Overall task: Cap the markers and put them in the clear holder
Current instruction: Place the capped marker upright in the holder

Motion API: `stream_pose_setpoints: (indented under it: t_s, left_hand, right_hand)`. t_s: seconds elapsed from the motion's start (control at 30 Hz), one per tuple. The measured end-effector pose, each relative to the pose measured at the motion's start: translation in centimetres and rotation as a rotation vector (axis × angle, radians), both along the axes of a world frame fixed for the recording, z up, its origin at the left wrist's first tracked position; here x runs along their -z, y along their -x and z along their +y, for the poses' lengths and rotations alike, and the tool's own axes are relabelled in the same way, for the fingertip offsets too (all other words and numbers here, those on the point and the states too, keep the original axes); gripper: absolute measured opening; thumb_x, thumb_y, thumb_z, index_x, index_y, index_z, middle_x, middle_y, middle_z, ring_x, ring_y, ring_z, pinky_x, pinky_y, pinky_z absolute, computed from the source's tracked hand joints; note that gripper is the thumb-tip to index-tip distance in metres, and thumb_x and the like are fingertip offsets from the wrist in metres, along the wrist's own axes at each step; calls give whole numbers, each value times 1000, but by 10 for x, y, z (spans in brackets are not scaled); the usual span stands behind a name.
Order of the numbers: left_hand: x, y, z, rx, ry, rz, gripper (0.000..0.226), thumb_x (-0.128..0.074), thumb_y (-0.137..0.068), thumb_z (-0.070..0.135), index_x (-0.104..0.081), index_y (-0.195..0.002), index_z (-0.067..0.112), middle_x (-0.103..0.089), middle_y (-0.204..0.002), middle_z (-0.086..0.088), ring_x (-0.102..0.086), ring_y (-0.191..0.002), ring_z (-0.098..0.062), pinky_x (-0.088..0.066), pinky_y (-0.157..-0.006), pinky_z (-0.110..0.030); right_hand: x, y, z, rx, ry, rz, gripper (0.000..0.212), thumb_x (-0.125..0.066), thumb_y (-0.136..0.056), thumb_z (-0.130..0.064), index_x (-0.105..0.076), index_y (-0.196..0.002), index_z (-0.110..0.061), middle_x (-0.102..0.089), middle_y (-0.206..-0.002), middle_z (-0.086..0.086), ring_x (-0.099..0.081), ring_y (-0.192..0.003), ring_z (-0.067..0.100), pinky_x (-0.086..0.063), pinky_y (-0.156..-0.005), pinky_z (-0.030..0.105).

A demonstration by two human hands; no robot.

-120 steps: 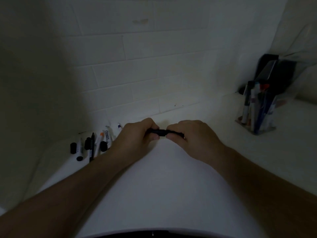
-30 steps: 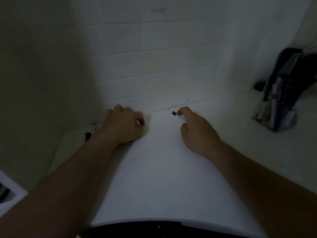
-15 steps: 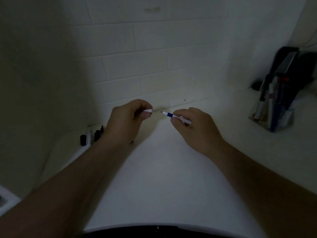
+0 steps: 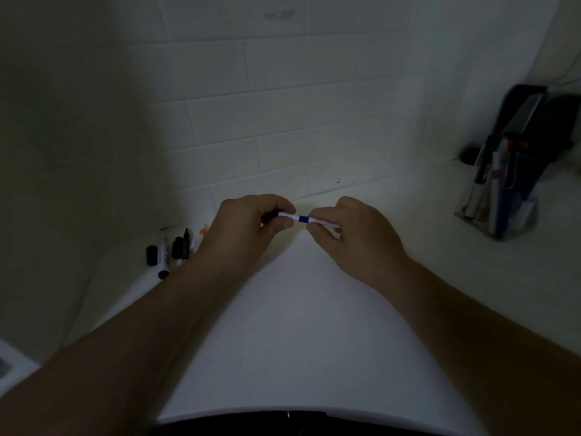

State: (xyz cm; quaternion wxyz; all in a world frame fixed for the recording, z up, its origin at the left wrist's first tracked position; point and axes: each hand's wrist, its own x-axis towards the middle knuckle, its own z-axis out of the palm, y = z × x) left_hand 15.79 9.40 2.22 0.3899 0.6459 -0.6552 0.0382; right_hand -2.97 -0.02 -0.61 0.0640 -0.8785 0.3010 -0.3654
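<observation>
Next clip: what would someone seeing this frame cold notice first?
Dead centre, the left hand and right hand meet over the white table, pressing a white cap onto a white marker with a blue band. Loose markers and caps lie at far left by the tiled wall; the clear holder, already stocked, stands far right.

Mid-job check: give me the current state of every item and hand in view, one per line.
Left hand: gripping the white cap.
Right hand: gripping the blue-banded marker.
White cap: meeting the marker's tip, seating unclear.
Loose markers: lying at left.
Clear holder: upright, holding markers.
</observation>
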Motion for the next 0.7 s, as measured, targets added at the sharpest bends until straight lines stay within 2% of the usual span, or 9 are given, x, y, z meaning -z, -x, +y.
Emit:
stream_pose_setpoints:
  t_s: [0.1, 0.27, 0.4, 0.5, 0.57, 0.63, 0.7]
  left_hand:
    - [3, 5, 0, 13, -3, -8, 7, -74, -88, 24, -75, -94, 28, -71, -81, 15, -63, -78, -4, -42, -70, -8]
    - [6, 12, -1, 15, 6, 125, 6, -76, -86, 23, -76, -92, 24, -72, -83, 14, -65, -81, 2, -38, -68, -2]
    - [7, 18, 0, -4, 58, 190, 6, -77, -85, 19, -76, -91, 21, -73, -83, 12, -65, -81, 4, -40, -67, -2]
    - [7, 18, -2, 6, 96, 115, 5, -78, -84, 20, -76, -89, 21, -72, -79, 9, -66, -73, -3, -42, -66, -5]
    - [7, 17, -4, 34, 99, 41, 2, -76, -86, 21, -75, -87, 22, -70, -75, 12, -64, -69, -5, -45, -67, -13]
    - [10, 21, -5, 58, 63, -61, 2, -73, -89, 27, -72, -87, 26, -69, -75, 14, -63, -69, -5, -50, -68, -24]
    - [12, 26, -5, 92, 13, -72, 5, -68, -92, 31, -69, -96, 28, -67, -81, 18, -62, -74, 0, -48, -69, -20]
  right_hand:
    - [-3, 2, 3, 12, 52, 51, 22, -50, -97, -49, -67, -93, -36, -40, -70, -9, -42, -61, 10, -27, -53, 28]
    - [-7, 5, 4, 7, 86, 65, 30, -47, -97, -52, -48, -73, -34, -40, -63, -6, -45, -60, 12, -35, -52, 34]
    - [-10, 5, 8, 6, 72, 19, 34, -48, -98, -52, -66, -83, -28, -51, -65, -5, -50, -64, 11, -43, -56, 35]
    - [-9, 3, 9, -30, -8, -18, 31, -49, -98, -53, -70, -94, -32, -62, -74, -6, -58, -72, 9, -49, -62, 37]
    - [-9, 5, 7, -68, -42, -2, 29, -47, -98, -52, -70, -104, -35, -68, -84, -9, -62, -82, 10, -51, -69, 36]
    - [-13, 11, 7, -23, 43, 142, 27, -44, -98, -50, -67, -109, -39, -64, -81, -12, -58, -92, 16, -44, -75, 36]
    - [-20, 17, 5, 56, 111, 318, 25, -42, -99, -47, -63, -113, -41, -58, -81, -12, -49, -96, 19, -38, -80, 39]
